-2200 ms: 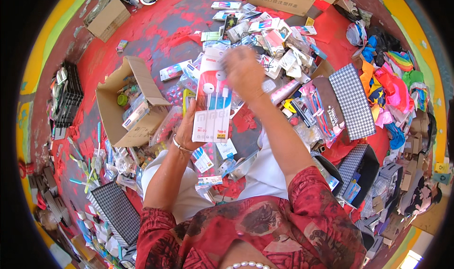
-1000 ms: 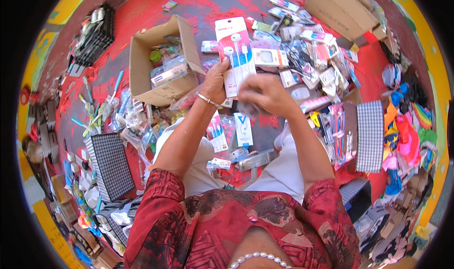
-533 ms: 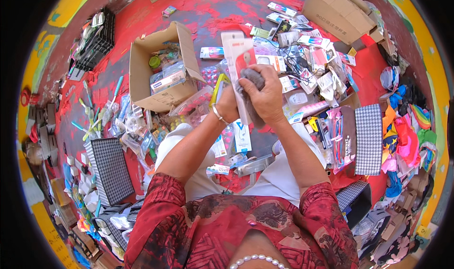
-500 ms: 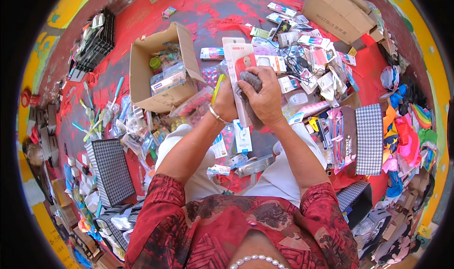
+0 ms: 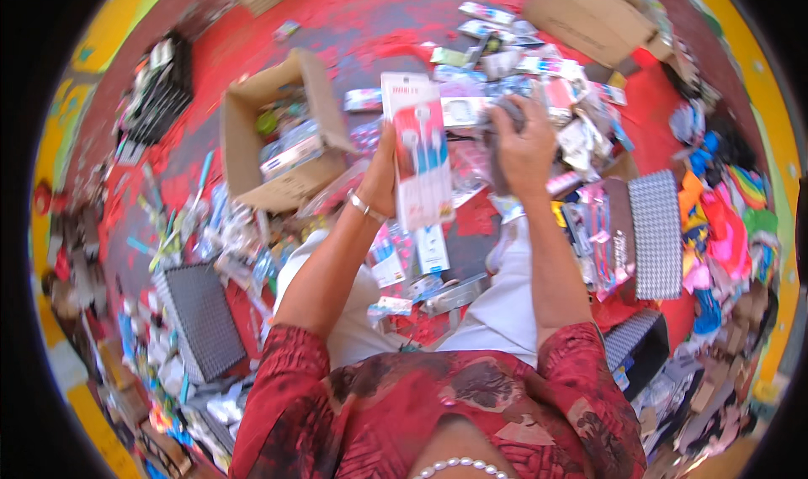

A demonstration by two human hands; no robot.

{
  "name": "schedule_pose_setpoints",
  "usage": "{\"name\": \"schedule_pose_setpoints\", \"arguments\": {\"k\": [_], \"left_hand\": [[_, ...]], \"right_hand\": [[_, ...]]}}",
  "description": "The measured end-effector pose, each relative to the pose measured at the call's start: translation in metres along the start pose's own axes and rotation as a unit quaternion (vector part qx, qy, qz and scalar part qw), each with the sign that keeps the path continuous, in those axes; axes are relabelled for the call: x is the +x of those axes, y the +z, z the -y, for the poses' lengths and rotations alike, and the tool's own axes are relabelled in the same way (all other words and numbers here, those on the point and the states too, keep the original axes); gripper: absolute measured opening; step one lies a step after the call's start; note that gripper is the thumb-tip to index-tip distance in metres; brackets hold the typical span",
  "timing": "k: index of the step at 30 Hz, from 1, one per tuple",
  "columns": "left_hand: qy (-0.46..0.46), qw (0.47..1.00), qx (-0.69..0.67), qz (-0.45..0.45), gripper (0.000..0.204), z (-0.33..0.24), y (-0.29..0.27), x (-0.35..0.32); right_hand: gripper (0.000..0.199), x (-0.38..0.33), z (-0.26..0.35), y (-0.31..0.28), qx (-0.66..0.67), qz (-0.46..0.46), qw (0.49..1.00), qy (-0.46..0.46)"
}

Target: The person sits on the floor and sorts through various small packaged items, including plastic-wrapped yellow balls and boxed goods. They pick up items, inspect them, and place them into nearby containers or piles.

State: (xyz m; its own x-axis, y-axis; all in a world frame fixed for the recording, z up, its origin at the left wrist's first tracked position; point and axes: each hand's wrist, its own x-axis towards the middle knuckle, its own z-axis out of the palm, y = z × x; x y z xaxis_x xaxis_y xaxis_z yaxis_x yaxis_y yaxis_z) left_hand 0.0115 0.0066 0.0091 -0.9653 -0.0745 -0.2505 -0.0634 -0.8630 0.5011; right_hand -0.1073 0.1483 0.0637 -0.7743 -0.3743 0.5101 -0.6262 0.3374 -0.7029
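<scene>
My left hand (image 5: 380, 180) grips the left edge of a flat earphone box (image 5: 421, 155). The box is white with a red and blue front picturing white earphones, and is held upright over my lap. To its right, apart from the box, my right hand (image 5: 528, 146) is closed on a grey cloth (image 5: 500, 163), which hangs below the fingers and is blurred by motion. Beneath my hands lie loose small packages, among them a white and blue package (image 5: 432, 250) between my knees.
An open cardboard box (image 5: 282, 193) with mixed goods stands at the left. Beyond my right hand spreads a pile of small packages and cables (image 5: 555, 75). Houndstooth boxes (image 5: 656, 235) flank me on both sides. Colourful fabrics (image 5: 724, 243) lie far right, and a closed carton (image 5: 589, 20) stands behind.
My right hand and the cloth have come off the earphone box and moved right. The box now faces me more fully, its printed front uncovered.
</scene>
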Motion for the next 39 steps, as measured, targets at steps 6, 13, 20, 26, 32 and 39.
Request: {"name": "schedule_pose_setpoints", "arguments": {"k": [6,13,20,26,32,39], "left_hand": [[-0.04,0.993,0.111,0.002,0.07,0.034,0.018,-0.008],[0.218,0.973,0.033,-0.065,0.075,-0.038,-0.01,-0.006],[0.103,0.978,0.101,-0.153,0.062,0.003,-0.014,0.001],[0.165,0.985,0.028,0.051,0.071,-0.059,-0.024,-0.006],[0.195,0.955,0.136,-0.179,0.069,-0.035,-0.022,0.006],[0.19,0.926,0.271,-0.184,0.066,-0.017,-0.005,0.0]], "right_hand": [[0.021,-0.009,0.003,0.016,0.022,0.041,0.996,-0.077],[0.027,-0.025,-0.021,0.024,0.007,0.19,0.979,0.074],[0.028,-0.059,0.02,0.06,0.132,0.073,0.988,-0.026],[0.045,-0.044,0.002,0.036,0.003,0.309,0.95,0.04],[0.077,-0.048,0.006,0.03,-0.027,0.295,0.954,-0.044],[0.045,-0.08,0.015,0.044,-0.169,0.269,0.927,-0.199]]}}
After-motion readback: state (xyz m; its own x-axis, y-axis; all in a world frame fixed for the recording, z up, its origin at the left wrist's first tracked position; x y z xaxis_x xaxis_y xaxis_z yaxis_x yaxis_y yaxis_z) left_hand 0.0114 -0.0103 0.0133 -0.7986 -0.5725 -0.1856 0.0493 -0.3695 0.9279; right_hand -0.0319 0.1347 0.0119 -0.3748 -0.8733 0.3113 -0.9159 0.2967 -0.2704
